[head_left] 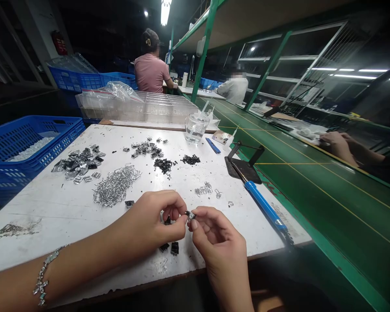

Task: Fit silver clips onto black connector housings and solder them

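Observation:
Between my two hands, near the table's front, is a small black and silver part [191,215]. My left hand [164,216] pinches its left side with thumb and forefinger. On the other side, the thumb and forefinger of my right hand [219,240] grip the same part. Below my left hand lie a few black pieces [174,248], partly covered by the fingers. Beyond the hands are a heap of bent silver wire pieces [115,186], piles of tiny black bits [163,165], and metal-and-black parts [81,162]. A few silver wire clips [203,188] lie past my right hand.
A blue soldering iron [266,206] rests on a black stand [243,167] at the right. A glass of liquid [196,128] stands at the back. Blue crates [29,151] are at the left. A green conveyor [312,190] runs alongside; other people sit beyond.

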`<state>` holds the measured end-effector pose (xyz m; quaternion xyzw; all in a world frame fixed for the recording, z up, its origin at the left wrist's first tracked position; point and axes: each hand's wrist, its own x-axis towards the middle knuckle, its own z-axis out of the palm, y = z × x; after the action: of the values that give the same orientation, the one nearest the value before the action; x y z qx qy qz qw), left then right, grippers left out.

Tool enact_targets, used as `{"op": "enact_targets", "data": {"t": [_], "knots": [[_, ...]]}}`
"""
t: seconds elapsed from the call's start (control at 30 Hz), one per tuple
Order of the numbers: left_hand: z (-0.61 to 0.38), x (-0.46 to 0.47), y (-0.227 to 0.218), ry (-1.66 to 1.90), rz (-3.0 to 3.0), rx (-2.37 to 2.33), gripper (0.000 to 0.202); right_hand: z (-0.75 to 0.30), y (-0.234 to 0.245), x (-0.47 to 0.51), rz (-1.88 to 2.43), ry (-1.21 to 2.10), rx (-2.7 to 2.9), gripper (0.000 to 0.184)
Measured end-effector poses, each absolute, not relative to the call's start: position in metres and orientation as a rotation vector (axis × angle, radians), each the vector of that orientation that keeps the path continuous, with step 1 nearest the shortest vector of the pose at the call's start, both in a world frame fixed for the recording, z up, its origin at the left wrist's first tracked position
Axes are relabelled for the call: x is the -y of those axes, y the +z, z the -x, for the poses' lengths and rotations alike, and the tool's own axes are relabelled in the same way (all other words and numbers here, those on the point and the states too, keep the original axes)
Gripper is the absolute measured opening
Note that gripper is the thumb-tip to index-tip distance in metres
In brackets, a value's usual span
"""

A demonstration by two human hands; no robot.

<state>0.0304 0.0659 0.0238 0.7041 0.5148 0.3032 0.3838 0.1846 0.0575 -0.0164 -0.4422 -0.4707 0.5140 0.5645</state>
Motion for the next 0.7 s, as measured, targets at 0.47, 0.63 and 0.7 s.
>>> {"op": "enact_targets", "data": {"t": [0.47,0.63,0.7], "knots": [[-0.0234,-0.0671,0.0291,0.803,-1.947,-1.298,0.009,-0.1856,-0.0162,-0.0568,0.994,1.075,1.250,0.010],[-0.0266,-0.0675,0.0257,0.748,-1.745,-1.299,0.010,-0.1899,-0.0222,-0.0602,1.011,1.212,1.160,0.011],[-0.0278,-0.0679,0.0244,0.749,-1.724,-1.286,0.010,-0.1906,-0.0220,-0.0611,1.007,1.236,1.142,0.012]]}}
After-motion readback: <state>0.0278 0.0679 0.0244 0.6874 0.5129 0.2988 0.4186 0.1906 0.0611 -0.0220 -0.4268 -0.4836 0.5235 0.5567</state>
